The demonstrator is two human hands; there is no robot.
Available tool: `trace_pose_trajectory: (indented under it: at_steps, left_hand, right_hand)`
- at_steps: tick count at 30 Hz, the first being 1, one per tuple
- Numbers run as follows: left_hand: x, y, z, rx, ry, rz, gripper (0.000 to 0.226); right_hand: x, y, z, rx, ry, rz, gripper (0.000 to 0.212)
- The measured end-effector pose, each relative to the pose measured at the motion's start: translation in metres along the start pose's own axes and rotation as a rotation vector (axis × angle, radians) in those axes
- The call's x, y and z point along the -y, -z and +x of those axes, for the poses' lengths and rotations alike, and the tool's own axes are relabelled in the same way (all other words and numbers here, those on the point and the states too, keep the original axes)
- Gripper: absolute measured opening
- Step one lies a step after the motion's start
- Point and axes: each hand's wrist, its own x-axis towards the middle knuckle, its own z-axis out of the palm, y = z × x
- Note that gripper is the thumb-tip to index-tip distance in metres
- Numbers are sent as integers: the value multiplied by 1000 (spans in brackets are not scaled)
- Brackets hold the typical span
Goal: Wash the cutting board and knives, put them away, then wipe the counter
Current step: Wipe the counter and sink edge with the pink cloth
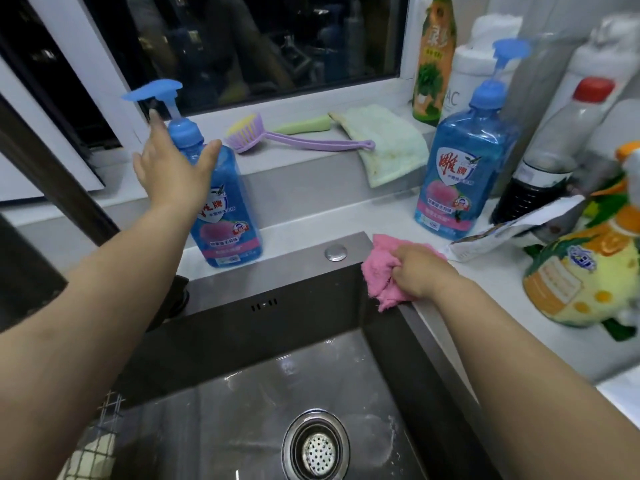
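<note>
The pink cloth (375, 271) is soft and scrunched up. It sits on the corner where the sink (277, 282) meets the white bench (485, 282). The right hand (422, 271) squeezes it with curled fingers. The left hand (173, 168) has its fingers spread wide. There is one pink cloth, two blue soap bottles (225, 209) (464, 161) and one purple brush (298, 140).

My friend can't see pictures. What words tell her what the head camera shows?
A person's right hand grips a pink cloth on the back right corner of the sink, while the left hand, fingers spread, reaches for the neck of a blue pump bottle of soap.
</note>
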Motion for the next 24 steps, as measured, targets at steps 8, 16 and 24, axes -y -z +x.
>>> trace_pose_trajectory:
  at_steps: [8, 16, 24]
  left_hand:
    - [-9, 19, -65, 139, -171, 144, 72]
    - [-13, 51, -217, 552, -394, -106, 69]
    - [25, 75, -316, 744, -322, -124, 110]
  right_hand:
    - [-29, -16, -104, -67, -88, 33, 37]
    - [-34, -56, -203, -605, -218, 180, 29]
    - [-40, -79, -178, -5, -89, -10, 63]
